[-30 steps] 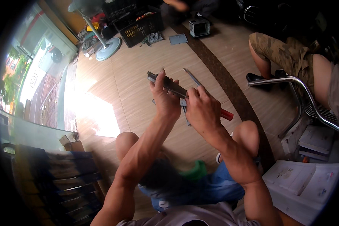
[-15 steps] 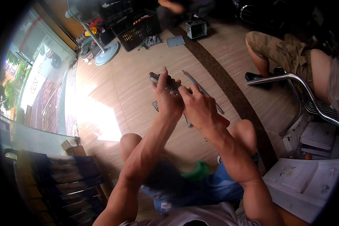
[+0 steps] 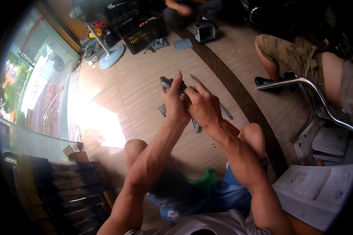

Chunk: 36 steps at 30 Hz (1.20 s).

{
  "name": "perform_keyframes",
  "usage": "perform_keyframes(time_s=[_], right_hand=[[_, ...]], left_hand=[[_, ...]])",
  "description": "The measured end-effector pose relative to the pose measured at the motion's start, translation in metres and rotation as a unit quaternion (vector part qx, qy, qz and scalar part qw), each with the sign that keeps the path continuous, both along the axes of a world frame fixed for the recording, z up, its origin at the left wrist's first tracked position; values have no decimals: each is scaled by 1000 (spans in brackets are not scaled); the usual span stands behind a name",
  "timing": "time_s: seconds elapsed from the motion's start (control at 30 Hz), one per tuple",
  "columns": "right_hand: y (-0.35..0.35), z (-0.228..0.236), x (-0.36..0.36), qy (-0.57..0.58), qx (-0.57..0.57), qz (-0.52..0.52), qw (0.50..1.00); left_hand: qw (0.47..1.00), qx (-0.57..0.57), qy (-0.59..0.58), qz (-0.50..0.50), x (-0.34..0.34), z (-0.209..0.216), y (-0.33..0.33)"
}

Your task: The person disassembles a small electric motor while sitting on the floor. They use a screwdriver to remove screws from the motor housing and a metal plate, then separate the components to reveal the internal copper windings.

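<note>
Clamping one grey part (image 3: 166,82) in the left hand (image 3: 175,103), up above the floor (image 3: 153,62) and beyond two bare knees (image 3: 253,137); closing the right hand (image 3: 205,107) round one red handle (image 3: 233,127), seen only past the wrist; hard to tell, for the overlap of both hands, exactly where to place the tool's tip on the part; lying on the floor, one long bar (image 3: 225,111) just past the right hand and one bracket (image 3: 162,109) just left of the left; farther off, one flat plate (image 3: 183,44) near one metal box (image 3: 205,32), two black crates (image 3: 145,37), one fan (image 3: 112,58); at right, one chair (image 3: 302,80).
</note>
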State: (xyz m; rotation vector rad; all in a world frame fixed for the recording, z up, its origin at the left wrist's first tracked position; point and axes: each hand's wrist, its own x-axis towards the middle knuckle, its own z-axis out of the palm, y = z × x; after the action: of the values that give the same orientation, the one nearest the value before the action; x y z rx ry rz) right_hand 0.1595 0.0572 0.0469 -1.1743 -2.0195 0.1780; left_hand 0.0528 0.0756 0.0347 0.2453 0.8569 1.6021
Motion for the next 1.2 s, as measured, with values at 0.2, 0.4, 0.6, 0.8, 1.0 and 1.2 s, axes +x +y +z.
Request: perform_keyframes(time_s=[0.2, 0.4, 0.6, 0.8, 1.0, 1.2], right_hand=[[-5, 3, -6, 74, -10, 1, 997], [16, -5, 14, 204, -60, -26, 977], [51, -142, 48, 315, -483, -178, 797], [-32, -370, 103, 275, -564, -421, 655], [-105, -427, 96, 227, -617, -438, 613], [-89, -473, 106, 148, -605, -409, 666]], left_hand=[[998, 8, -52, -39, -20, -5, 6], [995, -11, -98, 12, -42, 34, -4], [986, 94, -139, 17, -82, 51, -11], [973, 169, -149, -47, -90, 62, -20], [985, 152, -85, -12, -111, 71, -53], [990, 135, -9, -28, -127, 48, -47]])
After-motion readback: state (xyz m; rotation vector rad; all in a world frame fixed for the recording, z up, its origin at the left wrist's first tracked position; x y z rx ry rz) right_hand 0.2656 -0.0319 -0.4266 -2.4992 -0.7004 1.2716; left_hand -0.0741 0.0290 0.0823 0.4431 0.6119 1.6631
